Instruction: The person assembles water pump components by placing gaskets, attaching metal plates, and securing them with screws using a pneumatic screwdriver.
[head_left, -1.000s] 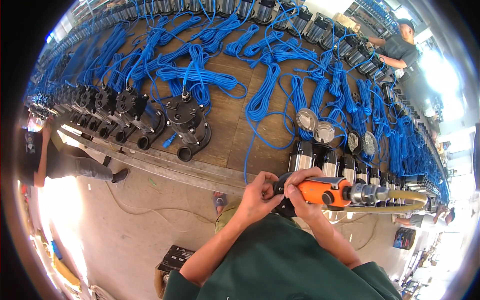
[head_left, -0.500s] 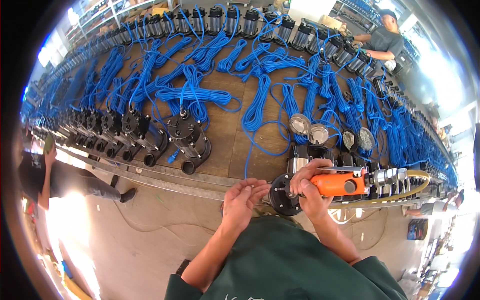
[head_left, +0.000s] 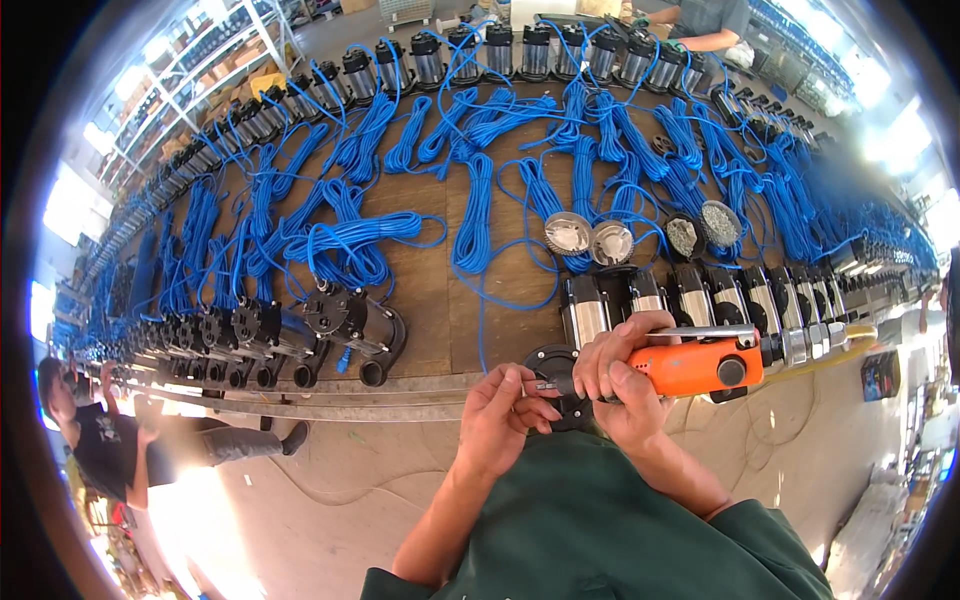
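Note:
My right hand (head_left: 625, 385) is wrapped round an orange air screwdriver (head_left: 695, 369) with a metal lever along its top. The tool lies level, its working end toward my left hand (head_left: 497, 418). My left thumb and fingers pinch a small metal piece, apparently a screw (head_left: 545, 385), close to the tool's tip. Beneath both hands is the round black end of a pump (head_left: 550, 357) at the table's near edge. My fingers cover part of it. A blue cable (head_left: 482, 330) runs down toward this pump.
Coiled blue cables (head_left: 473, 215) cover much of the brown table (head_left: 425, 315). Metal bowls (head_left: 568, 232) and dishes of small parts (head_left: 720, 224) stand ahead. Pumps line the left (head_left: 350, 325) and right (head_left: 700, 300). A yellowish hose (head_left: 850, 336) trails from the tool. Co-workers stand left (head_left: 110, 445) and far right.
My left hand has moved right and its fingertips now meet near the tool's tip. The air screwdriver stays in my right hand. The view has shifted, showing more floor.

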